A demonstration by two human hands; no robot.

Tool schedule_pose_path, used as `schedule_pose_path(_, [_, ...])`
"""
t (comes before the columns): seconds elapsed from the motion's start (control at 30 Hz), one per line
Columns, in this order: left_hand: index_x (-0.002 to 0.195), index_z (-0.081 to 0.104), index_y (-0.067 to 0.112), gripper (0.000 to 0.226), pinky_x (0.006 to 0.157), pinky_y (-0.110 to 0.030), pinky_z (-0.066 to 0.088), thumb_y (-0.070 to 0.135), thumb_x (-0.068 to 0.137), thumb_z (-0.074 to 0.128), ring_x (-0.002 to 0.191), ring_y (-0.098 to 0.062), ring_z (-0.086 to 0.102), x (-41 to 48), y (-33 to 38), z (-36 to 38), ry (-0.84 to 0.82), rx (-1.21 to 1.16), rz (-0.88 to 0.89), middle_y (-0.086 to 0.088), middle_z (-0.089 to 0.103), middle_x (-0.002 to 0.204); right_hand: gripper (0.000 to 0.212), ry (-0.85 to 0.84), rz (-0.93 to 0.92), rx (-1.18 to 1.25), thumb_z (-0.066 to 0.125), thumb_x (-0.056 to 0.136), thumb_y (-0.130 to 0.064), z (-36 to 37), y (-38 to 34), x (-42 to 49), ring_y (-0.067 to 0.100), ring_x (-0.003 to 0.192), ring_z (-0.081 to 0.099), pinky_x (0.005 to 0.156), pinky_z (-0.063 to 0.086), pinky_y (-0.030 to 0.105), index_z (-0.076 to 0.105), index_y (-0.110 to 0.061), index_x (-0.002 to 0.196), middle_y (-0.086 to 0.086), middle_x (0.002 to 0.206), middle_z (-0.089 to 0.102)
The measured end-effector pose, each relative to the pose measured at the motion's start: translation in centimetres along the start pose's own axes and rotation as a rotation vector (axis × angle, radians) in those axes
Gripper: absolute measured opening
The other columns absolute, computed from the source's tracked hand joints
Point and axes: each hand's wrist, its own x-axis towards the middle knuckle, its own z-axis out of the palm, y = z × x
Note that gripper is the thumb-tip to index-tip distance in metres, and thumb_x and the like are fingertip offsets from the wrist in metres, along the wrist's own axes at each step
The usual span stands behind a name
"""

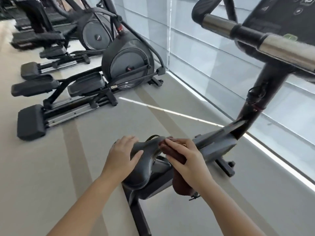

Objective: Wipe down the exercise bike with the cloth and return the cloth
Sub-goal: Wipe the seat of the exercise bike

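Note:
The exercise bike's black saddle [144, 160] is low in the middle of the head view. My left hand [122, 154] rests flat on the saddle's left side, fingers spread. My right hand [185, 160] presses a dark reddish-brown cloth [180, 184] against the saddle's right side and nose; the cloth hangs down below my wrist. The bike's grey frame [216, 145] runs to the right and up a black post [262, 96] to the chrome and black handlebar [265, 41] and console [286, 12] at the top right.
Two black elliptical trainers [119, 65] stand to the left on the beige floor, with more machines and a person's dark-trousered legs [35, 16] at the far left top. A glass wall [213, 53] runs close along the right. The bike's base bar [138, 212] lies below the saddle.

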Motion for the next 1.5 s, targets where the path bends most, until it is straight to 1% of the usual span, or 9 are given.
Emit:
schedule_pose_path(0.13, [0.119,0.057,0.006,0.046,0.099,-0.042,0.037,0.027,0.08,0.069,0.119,-0.028,0.047,-1.7,-4.2,1.1,-0.064,0.022,-0.059,-0.009,0.053,0.129,0.039,-0.032,0.019,-0.05,0.065,0.084,-0.021,5.5,0.4,0.1,0.007,0.112,0.045,0.095,0.028,0.006,0.059,-0.027,0.122,-0.01,0.118,0.047])
schedule_pose_path(0.3, [0.136,0.04,0.01,0.064,0.109,-0.037,0.023,0.041,0.083,0.061,0.135,-0.023,0.028,-2.8,-8.9,2.5,-0.158,0.039,-0.102,-0.007,0.032,0.147,0.038,0.053,0.093,-0.078,0.068,0.082,-0.016,12.8,0.3,0.3,0.022,0.112,0.049,0.096,0.039,0.028,0.062,-0.021,0.119,0.006,0.12,0.053])
schedule_pose_path(0.47, [0.144,0.017,0.01,0.083,0.112,-0.031,0.009,0.052,0.083,0.055,0.141,-0.017,0.007,-2.8,-11.7,3.8,-0.255,0.023,-0.146,-0.007,0.01,0.155,0.036,0.161,0.086,-0.369,0.078,0.071,-0.015,18.0,0.0,0.3,0.033,0.093,0.058,0.069,0.054,0.045,0.07,-0.02,0.105,0.013,0.107,0.064])
schedule_pose_path(0.6, [0.145,0.011,0.01,0.091,0.112,-0.031,0.008,0.057,0.081,0.054,0.141,-0.015,0.006,-2.3,-12.7,4.1,-0.308,0.003,-0.113,-0.005,0.005,0.156,0.032,0.138,0.009,-0.48,0.076,0.075,-0.017,18.2,0.8,2.0,0.035,0.091,0.059,0.069,0.052,0.045,0.07,-0.018,0.106,0.013,0.112,0.065])
schedule_pose_path(0.83, [0.146,0.004,0.012,0.098,0.112,-0.03,-0.001,0.059,0.078,0.056,0.141,-0.01,-0.005,-1.4,-13.1,3.9,-0.39,0.002,-0.088,-0.001,-0.005,0.156,0.033,-0.141,-0.083,-0.483,0.06,0.088,-0.026,16.1,3.1,8.7,0.037,0.106,0.05,0.089,0.043,0.047,0.061,-0.022,0.121,0.011,0.124,0.058])
schedule_pose_path(1.0, [0.145,-0.004,0.013,0.104,0.112,-0.032,-0.006,0.058,0.076,0.059,0.14,-0.01,-0.013,-0.2,-12.8,3.8,-0.508,0.071,-0.1,0.001,-0.014,0.154,0.037,-0.411,-0.201,-0.409,0.059,0.089,-0.028,15.4,5.1,13.5,0.031,0.104,0.051,0.094,0.04,0.037,0.057,-0.024,0.125,0.008,0.12,0.058])
schedule_pose_path(1.17, [0.145,-0.004,0.013,0.106,0.111,-0.028,-0.008,0.059,0.074,0.06,0.139,-0.008,-0.016,0.1,-12.4,3.9,-0.542,0.113,-0.138,0.006,-0.025,0.145,0.038,-0.79,-0.141,-0.163,0.063,0.086,-0.023,15.5,5.7,18.8,0.018,0.111,0.053,0.096,0.036,0.023,0.057,-0.027,0.124,0.004,0.119,0.059])
schedule_pose_path(1.4, [0.145,-0.001,0.02,0.105,0.111,-0.025,-0.01,0.056,0.071,0.065,0.13,0.005,-0.022,0.1,-11.9,3.6,-0.55,0.025,-0.232,0.016,-0.023,0.144,0.045,-1.094,-0.173,-0.134,0.065,0.083,-0.029,10.3,10.4,19.9,0.004,0.106,0.053,0.098,0.039,0.027,0.051,-0.065,0.106,-0.013,0.109,0.06])
schedule_pose_path(1.5, [0.145,-0.001,0.022,0.105,0.109,-0.023,-0.011,0.055,0.07,0.066,0.13,0.007,-0.022,0.2,-11.6,3.5,-0.554,0.006,-0.263,0.018,-0.021,0.144,0.042,-1.092,-0.151,-0.086,0.066,0.082,-0.032,10.5,11.0,20.4,0.003,0.103,0.055,0.095,0.04,0.026,0.052,-0.066,0.103,-0.014,0.106,0.063])
